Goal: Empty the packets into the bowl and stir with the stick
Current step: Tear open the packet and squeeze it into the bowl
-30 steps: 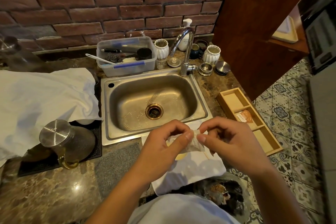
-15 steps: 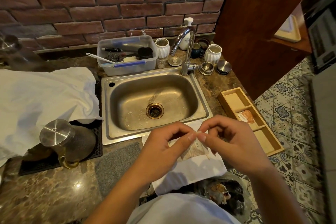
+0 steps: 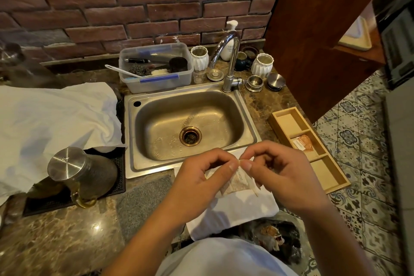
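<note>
A small pale packet (image 3: 235, 183) hangs in front of the sink's near edge, pinched at its top edge by both hands. My left hand (image 3: 201, 177) grips the top left with thumb and forefinger. My right hand (image 3: 277, 170) grips the top right the same way. The packet hangs over a white cloth (image 3: 242, 210) on the counter edge. More orange and white packets (image 3: 302, 142) lie in the middle compartment of a wooden tray (image 3: 336, 177) at the right. No bowl or stick shows clearly; my hands hide what lies beneath them.
A steel sink (image 3: 190, 127) with a tap (image 3: 228, 60) is ahead. A plastic tub (image 3: 156, 67) of utensils and white cups (image 3: 264, 65) stand behind it. A lidded glass jug (image 3: 76, 172) and white cloth (image 3: 51, 119) are left. A bin bag (image 3: 275, 240) sits below.
The packet has swung from lying flat between my fingers to hanging down from its top edge. Both hands have stayed in nearly the same place.
</note>
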### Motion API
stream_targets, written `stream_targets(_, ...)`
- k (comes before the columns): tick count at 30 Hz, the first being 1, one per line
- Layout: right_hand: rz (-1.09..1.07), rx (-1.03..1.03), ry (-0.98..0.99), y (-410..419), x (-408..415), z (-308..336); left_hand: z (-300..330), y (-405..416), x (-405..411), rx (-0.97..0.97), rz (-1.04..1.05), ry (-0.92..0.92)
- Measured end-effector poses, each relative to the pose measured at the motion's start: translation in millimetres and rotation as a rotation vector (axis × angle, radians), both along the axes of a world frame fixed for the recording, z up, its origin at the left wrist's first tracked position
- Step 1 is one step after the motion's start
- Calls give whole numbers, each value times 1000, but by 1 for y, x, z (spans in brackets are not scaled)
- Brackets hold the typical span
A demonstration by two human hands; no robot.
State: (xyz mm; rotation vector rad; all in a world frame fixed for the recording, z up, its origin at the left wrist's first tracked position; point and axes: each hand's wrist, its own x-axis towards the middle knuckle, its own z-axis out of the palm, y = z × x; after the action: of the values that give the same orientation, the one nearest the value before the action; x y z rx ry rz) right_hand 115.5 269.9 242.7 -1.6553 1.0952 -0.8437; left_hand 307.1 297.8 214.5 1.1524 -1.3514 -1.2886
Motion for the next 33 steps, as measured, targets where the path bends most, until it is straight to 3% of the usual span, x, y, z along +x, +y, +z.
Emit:
stream_targets(13,-65,-181,156,5,2,-18,-11,-5,-7,225,36,167)
stream_targets(21,24,32,43,-1,-2,-17,-7,-8,0,141,-6,30)
stream_targets(33,62,35,5,-4,-2,-21,-10,-4,0,162,25,69)
